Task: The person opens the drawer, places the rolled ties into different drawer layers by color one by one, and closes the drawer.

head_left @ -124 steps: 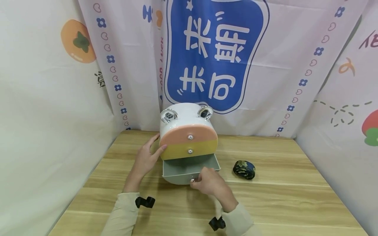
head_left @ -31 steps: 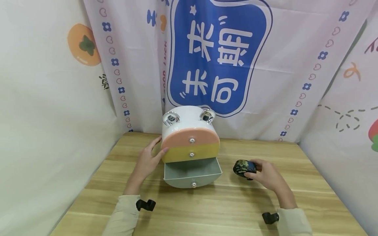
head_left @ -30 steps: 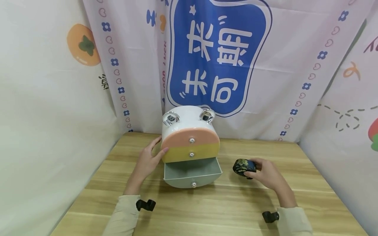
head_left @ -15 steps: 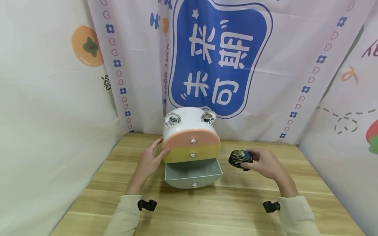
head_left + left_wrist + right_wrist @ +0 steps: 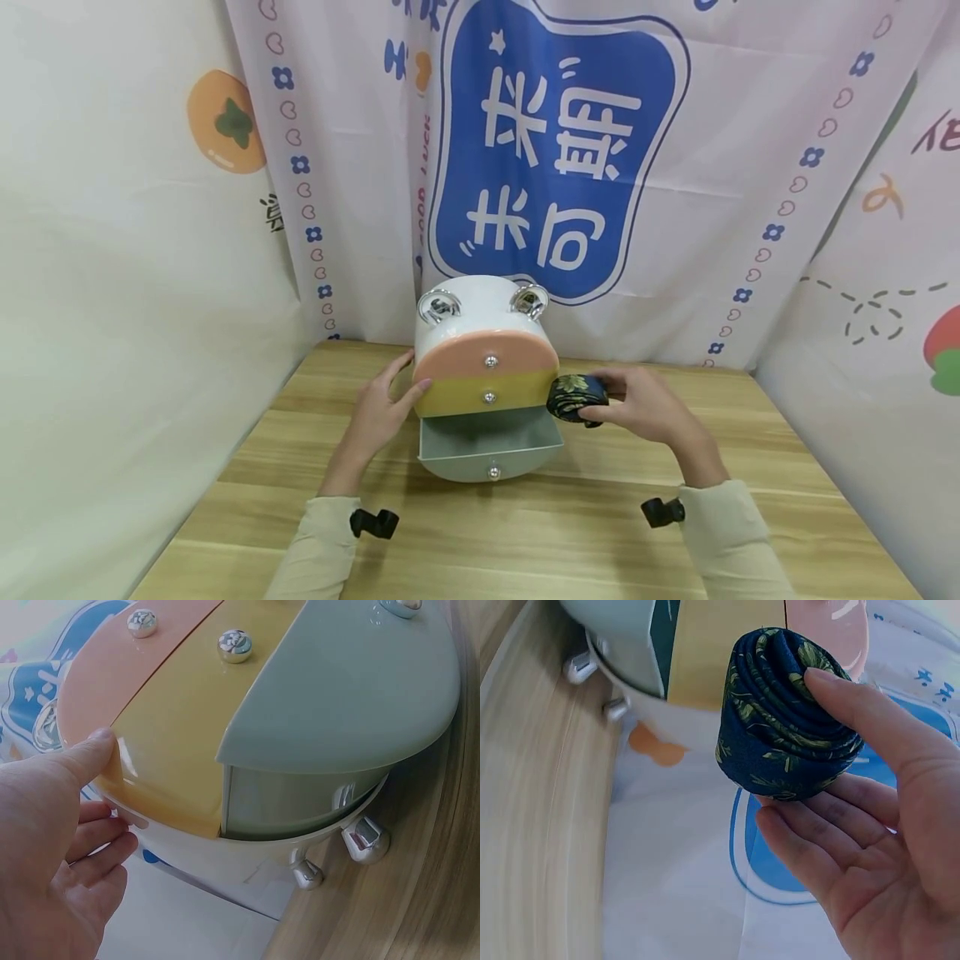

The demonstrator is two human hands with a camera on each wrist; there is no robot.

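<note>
A small drawer cabinet (image 5: 480, 329) with a white body stands on the table. Its pink top drawer (image 5: 457, 354) and yellow middle drawer (image 5: 450, 395) are pushed in, while the grey-green bottom drawer (image 5: 457, 467) is pulled out and looks empty. My left hand (image 5: 378, 417) rests against the cabinet's left side, thumb on the front edge of the yellow drawer, the other fingers loosely bent along the side. Beside the cabinet's right edge, my right hand (image 5: 648, 408) pinches a rolled-up necktie (image 5: 787, 712), dark blue with yellow-green leaves, between thumb and fingers, raised off the table.
The wood-grain table (image 5: 750, 483) extends to both sides and in front. A printed cloth (image 5: 697, 208) hangs close behind the cabinet. Metal feet (image 5: 366, 838) carry the cabinet, and two ring-shaped chrome pieces (image 5: 439, 307) stick out at its top.
My right hand first pulled the bottom drawer's knob, then took hold of the rolled necktie, lifted it and carried it left to the cabinet. My left hand has stayed on the cabinet's side.
</note>
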